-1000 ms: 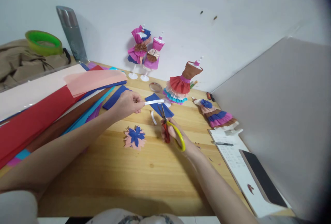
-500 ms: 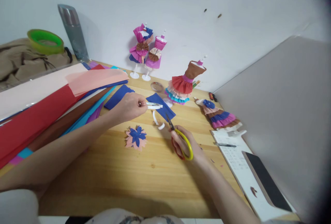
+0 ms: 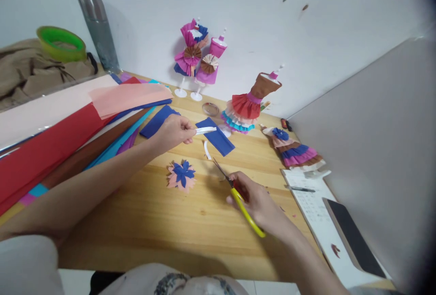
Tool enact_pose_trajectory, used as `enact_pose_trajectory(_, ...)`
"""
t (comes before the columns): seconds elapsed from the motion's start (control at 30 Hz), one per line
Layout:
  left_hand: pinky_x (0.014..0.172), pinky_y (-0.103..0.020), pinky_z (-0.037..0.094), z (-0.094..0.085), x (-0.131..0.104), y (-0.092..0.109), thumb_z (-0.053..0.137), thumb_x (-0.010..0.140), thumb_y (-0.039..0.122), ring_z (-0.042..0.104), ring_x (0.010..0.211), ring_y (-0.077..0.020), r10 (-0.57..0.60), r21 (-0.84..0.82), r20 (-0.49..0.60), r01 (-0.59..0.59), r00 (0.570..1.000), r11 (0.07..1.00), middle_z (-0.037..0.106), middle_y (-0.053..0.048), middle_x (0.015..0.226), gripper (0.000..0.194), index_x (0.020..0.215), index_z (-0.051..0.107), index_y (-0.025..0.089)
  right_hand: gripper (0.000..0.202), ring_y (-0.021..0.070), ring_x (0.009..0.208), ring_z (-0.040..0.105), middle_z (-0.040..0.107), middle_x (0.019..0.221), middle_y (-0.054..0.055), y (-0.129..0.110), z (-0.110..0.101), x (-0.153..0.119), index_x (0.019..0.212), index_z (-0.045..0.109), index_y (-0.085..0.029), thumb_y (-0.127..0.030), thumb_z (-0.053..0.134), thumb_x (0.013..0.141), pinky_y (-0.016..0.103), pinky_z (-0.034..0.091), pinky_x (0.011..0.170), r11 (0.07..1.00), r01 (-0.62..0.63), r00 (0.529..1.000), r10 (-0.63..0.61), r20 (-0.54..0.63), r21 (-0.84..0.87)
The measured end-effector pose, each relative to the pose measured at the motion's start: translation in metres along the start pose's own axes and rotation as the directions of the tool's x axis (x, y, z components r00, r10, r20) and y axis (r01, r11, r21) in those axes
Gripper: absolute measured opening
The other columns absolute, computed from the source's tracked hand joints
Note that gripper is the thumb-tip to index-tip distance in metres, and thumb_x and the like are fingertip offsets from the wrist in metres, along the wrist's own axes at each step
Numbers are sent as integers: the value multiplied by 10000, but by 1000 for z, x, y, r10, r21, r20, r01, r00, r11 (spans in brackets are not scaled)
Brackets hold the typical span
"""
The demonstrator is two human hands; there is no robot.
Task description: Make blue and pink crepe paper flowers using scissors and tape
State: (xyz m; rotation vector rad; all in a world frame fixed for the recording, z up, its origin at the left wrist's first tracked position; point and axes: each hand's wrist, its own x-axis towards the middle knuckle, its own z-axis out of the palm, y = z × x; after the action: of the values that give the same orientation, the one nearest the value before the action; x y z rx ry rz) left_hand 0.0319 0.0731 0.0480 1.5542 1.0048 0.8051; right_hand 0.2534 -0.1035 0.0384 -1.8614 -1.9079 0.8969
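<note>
My left hand pinches a narrow white strip, which sticks out to the right over a blue paper piece. A second, curved white strip lies on the table just below it. In my right hand is a pair of scissors with yellow and red handles; the blades point up and left toward the curved strip and look nearly closed. Nearer to me lies a layered paper flower, blue over peach. Another blue paper piece is partly behind my left hand.
Coloured paper sheets cover the left side. Small dress forms in paper outfits stand at the back, one in a brown bodice. A layered paper dress, a white board with a pen and a dark tablet-like slab lie right.
The scissors have turned in my right hand, their tips moving left and away from the blue paper. The strip in my left hand now looks straight and flat.
</note>
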Motion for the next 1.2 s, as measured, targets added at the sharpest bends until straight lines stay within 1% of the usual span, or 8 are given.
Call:
enact_pose_trajectory(0.13,533,-171,521,4,1,-11,672,732,121,640,509,-100,44,31,-17,-44,999,999,635,8,500,166,578,611,135,289,155,638,454,501,726,-10,-3,3,11,1021,546,-213,-224,608,739,287,357,611,990,41,993,-56,-107,-138)
enact_pose_trajectory(0.23,533,-175,521,7,-4,-3,650,738,77,624,483,-93,-32,-36,23,33,999,999,626,12,484,174,577,611,129,269,137,605,438,477,711,-22,-10,2,15,949,509,-223,-411,631,802,270,360,566,976,66,998,-67,-3,205)
enact_pose_trajectory(0.37,545,-178,523,10,-10,9,636,771,62,624,487,-89,-90,-131,38,95,995,987,639,0,490,198,581,619,118,504,144,581,510,533,758,8,-22,2,27,986,506,-214,-689,548,822,281,421,523,715,-44,969,-139,205,698)
enact_pose_trajectory(0.77,564,-162,498,11,-15,16,644,775,54,610,499,-67,-109,-200,102,127,989,971,672,-10,542,198,585,638,108,656,121,483,493,541,626,-16,-29,-3,61,951,597,-174,-771,633,680,262,339,479,517,-164,968,-78,237,840)
enact_pose_trajectory(0.87,559,-165,481,12,-16,16,654,784,90,604,499,-69,-97,-183,114,117,989,976,669,-16,538,220,567,625,112,637,104,461,468,521,622,-30,-28,1,62,957,588,-177,-763,620,708,246,336,450,536,-100,981,-88,173,838)
enact_pose_trajectory(0.97,555,-168,467,13,-16,15,641,793,104,601,497,-75,-94,-145,92,107,991,984,655,-13,519,238,557,616,117,604,86,409,404,479,580,-57,-28,7,64,989,579,-183,-739,597,756,224,306,392,647,-1,993,-92,79,762)
enact_pose_trajectory(1.1,567,-190,460,12,-15,12,636,797,153,597,504,-93,-78,-80,83,85,993,993,632,-8,513,236,564,610,126,517,73,391,314,379,510,-81,-26,12,67,936,606,-185,-687,551,825,212,259,393,846,97,995,-98,-27,525)
enact_pose_trajectory(1.2,566,-206,423,9,-12,7,606,773,145,583,535,-114,-15,134,21,12,1000,991,620,-1,531,208,564,614,144,425,96,472,357,416,551,-47,-23,9,63,887,656,-182,-598,596,824,230,272,459,949,154,988,-142,-61,275)
